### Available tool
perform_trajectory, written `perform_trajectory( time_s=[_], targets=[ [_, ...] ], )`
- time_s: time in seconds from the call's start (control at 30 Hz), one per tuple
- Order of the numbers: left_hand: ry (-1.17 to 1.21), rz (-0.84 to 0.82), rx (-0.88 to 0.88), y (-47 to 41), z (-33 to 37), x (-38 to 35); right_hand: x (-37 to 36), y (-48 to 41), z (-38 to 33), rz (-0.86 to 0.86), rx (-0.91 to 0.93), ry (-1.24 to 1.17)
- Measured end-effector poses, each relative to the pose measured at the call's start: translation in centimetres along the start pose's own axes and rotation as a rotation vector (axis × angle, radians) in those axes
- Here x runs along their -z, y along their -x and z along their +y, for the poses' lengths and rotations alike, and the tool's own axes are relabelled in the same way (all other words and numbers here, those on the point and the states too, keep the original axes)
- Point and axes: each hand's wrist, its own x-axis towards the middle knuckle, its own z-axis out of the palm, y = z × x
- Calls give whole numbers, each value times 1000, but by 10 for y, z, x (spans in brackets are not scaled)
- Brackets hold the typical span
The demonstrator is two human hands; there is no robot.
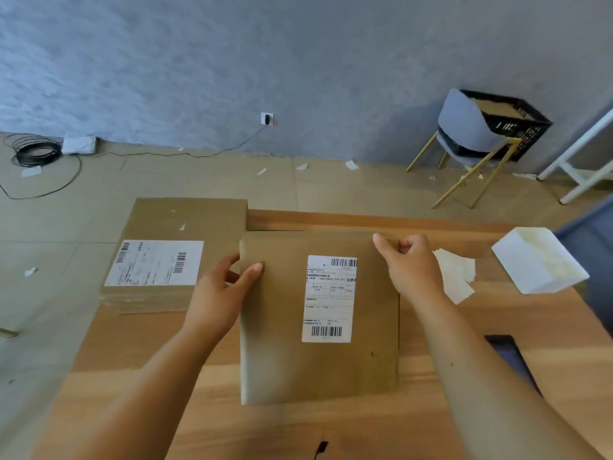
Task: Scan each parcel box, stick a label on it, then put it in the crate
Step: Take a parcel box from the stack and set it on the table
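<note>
Parcel box (pixel 275 353), flat, label (pixel 329 298) on top, lies mid desk (pixel 331 429); left hand (pixel 220 290) grips its left edge, thumb on top, right hand (pixel 408 263) pinches far right corner. Likely light, stiff cardboard, smooth faces, best held by opposite edges

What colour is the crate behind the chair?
Black; the crate shows best in the head view, behind the grey chair.

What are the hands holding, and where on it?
The flat brown cardboard parcel box with a white label: left hand's grip on its left edge, thumb on top; right hand's grip at the far right corner.
</note>
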Motion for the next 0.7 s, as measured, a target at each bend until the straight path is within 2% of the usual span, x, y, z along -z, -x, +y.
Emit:
perform_trajectory(
  time_s=[0.1,0.23,0.4,0.57,0.7],
  targets=[
    [-16,-7,95,15,-12,-37,4,-9,42,-99,-76,78],
    [-50,-23,200,26,-24,-72,8,-25,86,-237,-97,1],
    [-115,-83,207,38,-32,-106,6,-39,125,-379,-119,-64],
    [-322,-81,169,41,-29,-124,1,-49,143,-443,39,210],
    [-485,-103,157,38,-22,-129,8,-59,144,-509,98,219]
  ],
)
